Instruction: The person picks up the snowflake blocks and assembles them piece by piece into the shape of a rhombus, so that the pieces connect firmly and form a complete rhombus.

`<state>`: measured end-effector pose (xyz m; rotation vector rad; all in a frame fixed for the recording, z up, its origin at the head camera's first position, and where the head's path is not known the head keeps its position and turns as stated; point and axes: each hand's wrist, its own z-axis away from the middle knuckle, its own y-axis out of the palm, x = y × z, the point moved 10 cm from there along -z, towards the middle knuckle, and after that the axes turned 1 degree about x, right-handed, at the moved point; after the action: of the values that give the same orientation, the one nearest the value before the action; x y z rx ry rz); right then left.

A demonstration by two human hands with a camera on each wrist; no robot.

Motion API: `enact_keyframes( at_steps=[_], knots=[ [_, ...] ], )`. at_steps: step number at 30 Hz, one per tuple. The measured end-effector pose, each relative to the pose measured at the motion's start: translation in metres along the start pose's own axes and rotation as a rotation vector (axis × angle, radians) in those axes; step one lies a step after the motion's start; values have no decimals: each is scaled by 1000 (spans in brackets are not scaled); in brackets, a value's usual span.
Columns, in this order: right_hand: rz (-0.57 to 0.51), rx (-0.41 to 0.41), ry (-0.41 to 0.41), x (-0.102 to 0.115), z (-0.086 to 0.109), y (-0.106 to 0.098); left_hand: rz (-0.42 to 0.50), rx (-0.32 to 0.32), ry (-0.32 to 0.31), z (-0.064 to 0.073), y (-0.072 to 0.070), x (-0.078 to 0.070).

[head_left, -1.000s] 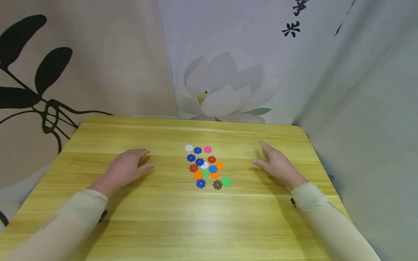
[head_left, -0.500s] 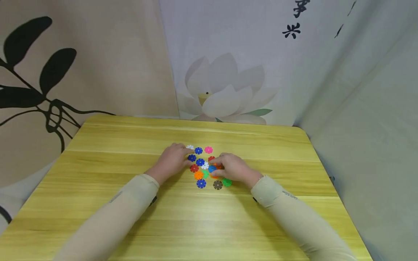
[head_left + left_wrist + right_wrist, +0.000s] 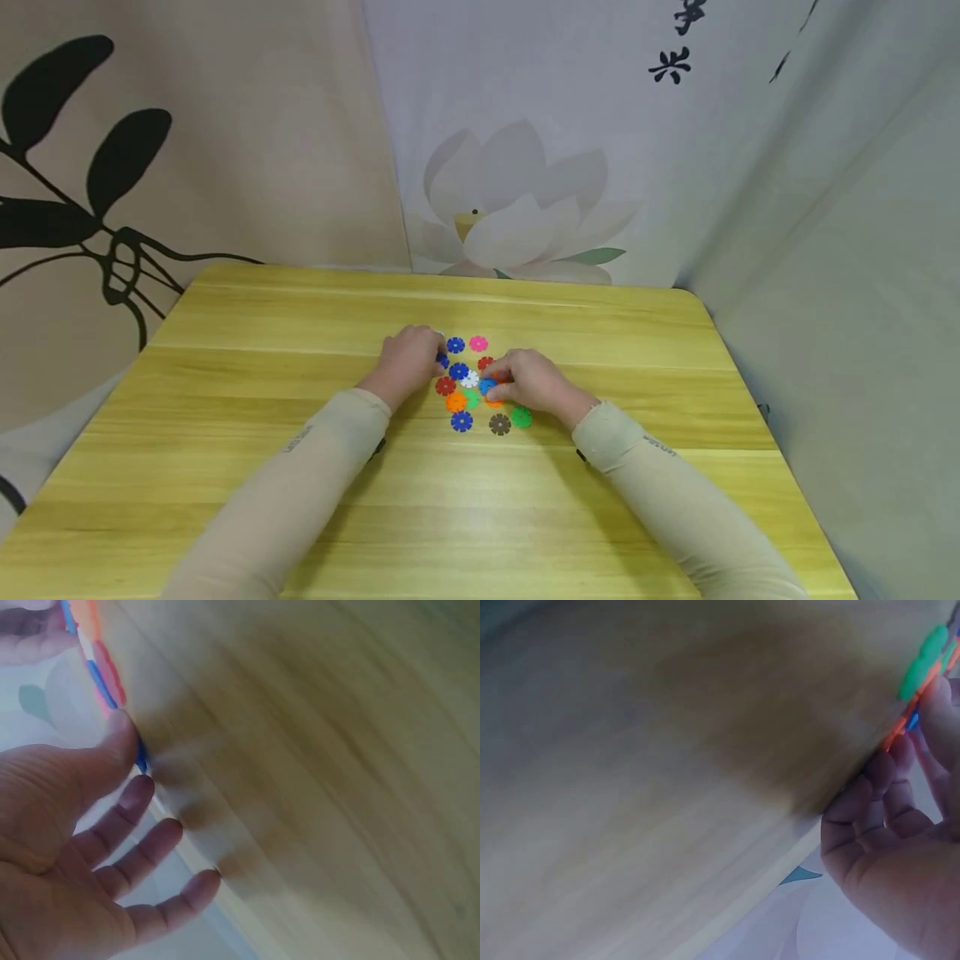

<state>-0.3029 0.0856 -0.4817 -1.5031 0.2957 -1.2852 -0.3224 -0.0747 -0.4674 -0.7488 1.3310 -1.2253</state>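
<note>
Slotted plastic snowflake discs lie in a loose cluster mid-table. My left hand (image 3: 408,357) is at the cluster's left edge, its thumb and index finger around a dark blue disc (image 3: 443,361); in the left wrist view blue (image 3: 141,756) shows between thumb and fingertip. A white disc (image 3: 439,334) is mostly hidden behind that hand. On the right side my right hand (image 3: 534,381) pinches at a light blue disc (image 3: 487,387) that overlaps orange discs (image 3: 494,402). The right wrist view shows blue (image 3: 912,720) between its thumb and fingers.
Other discs lie close by: pink (image 3: 478,343), red (image 3: 446,386), white (image 3: 469,379), orange (image 3: 456,402), green (image 3: 521,417), brown (image 3: 500,424) and dark blue (image 3: 461,421). The wooden table (image 3: 465,517) ends at a printed curtain (image 3: 525,192) behind.
Both hands have come inward from the table's sides to the discs. Over the last half second the left hand shifted slightly right and its fingers curled; the right hand barely moved.
</note>
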Motion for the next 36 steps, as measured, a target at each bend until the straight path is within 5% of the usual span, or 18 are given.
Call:
enact_keyframes(
  at_steps=[23,31,36],
  knots=[
    [-37,0,40,1,1,-1,43,-43,-68,5,-2,4],
    [-63,-24,51,0,1,-4,151,-24,-113,4,-1,12],
    [-99,-31,60,-1,3,-7,298,-38,-136,6,-4,18]
  ],
)
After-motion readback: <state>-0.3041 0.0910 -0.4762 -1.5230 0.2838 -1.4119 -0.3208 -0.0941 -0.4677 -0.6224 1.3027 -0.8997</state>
